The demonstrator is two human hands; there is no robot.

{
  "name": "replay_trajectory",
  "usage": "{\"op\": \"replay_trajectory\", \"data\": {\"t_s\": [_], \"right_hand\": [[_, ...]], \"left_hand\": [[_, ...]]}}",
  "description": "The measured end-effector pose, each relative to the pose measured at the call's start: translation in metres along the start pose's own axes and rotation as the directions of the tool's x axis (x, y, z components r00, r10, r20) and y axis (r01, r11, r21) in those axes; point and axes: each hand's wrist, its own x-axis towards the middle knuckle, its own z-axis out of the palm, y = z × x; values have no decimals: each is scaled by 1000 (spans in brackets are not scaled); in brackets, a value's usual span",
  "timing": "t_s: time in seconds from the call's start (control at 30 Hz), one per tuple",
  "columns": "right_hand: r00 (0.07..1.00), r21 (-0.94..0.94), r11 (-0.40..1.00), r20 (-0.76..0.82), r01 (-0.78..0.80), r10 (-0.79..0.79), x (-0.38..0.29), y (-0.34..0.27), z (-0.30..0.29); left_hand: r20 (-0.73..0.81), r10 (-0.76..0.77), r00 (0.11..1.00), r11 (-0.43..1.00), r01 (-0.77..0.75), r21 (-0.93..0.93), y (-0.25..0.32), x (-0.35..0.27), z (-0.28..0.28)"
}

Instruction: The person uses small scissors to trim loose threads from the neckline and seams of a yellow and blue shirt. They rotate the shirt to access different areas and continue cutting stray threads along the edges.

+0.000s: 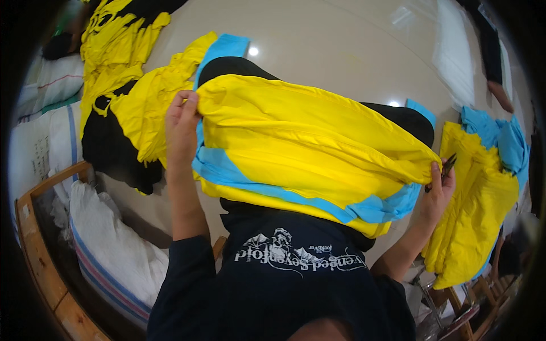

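A yellow garment [294, 123] with light blue panels [273, 192] lies stretched sideways across my lap. My left hand [182, 121] pinches one end of its yellow edge between thumb and fingers. At the opposite end my right hand [441, 183] grips the cloth, and a small dark pair of thread snips [448, 165] is held in the same hand, with its pointed tips showing past the fingers. Folds run lengthwise through the cloth between both hands. Part of the blue fabric hangs on the side nearest my body.
Yellow and black garments [128, 111] are heaped at the left. More yellow and blue garments [473, 204] are piled at the right. White woven sacks [115, 247] stand beside a wooden frame [47, 255]. Another person's arm [499, 93] reaches down at the upper right, near clear plastic [454, 55].
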Motion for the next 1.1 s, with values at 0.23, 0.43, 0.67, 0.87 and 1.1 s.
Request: {"op": "replay_trajectory", "data": {"t_s": [0.23, 0.43, 0.67, 0.87, 1.1], "right_hand": [[968, -256, 947, -112, 192, -227, 5, -14, -8], [961, 15, 999, -274, 43, -38, 8, -26, -7], [991, 143, 989, -132, 21, -1, 23, -28, -7], [976, -411, 904, -217, -117, 28, -2, 35, -72], [805, -455, 682, -158, -573, 571, -60, 93, -97]], "left_hand": [[264, 176, 948, 893, -266, 363, 14, -10, -13], [-68, 183, 981, 977, -173, 124, 21, 22, -7], [-93, 261, 961, 965, -259, 40, 26, 40, 32], [-50, 422, 905, 681, -280, 677, -23, 0, -23], [-134, -330, 935, 828, 354, 435, -80, -60, -99]]}}
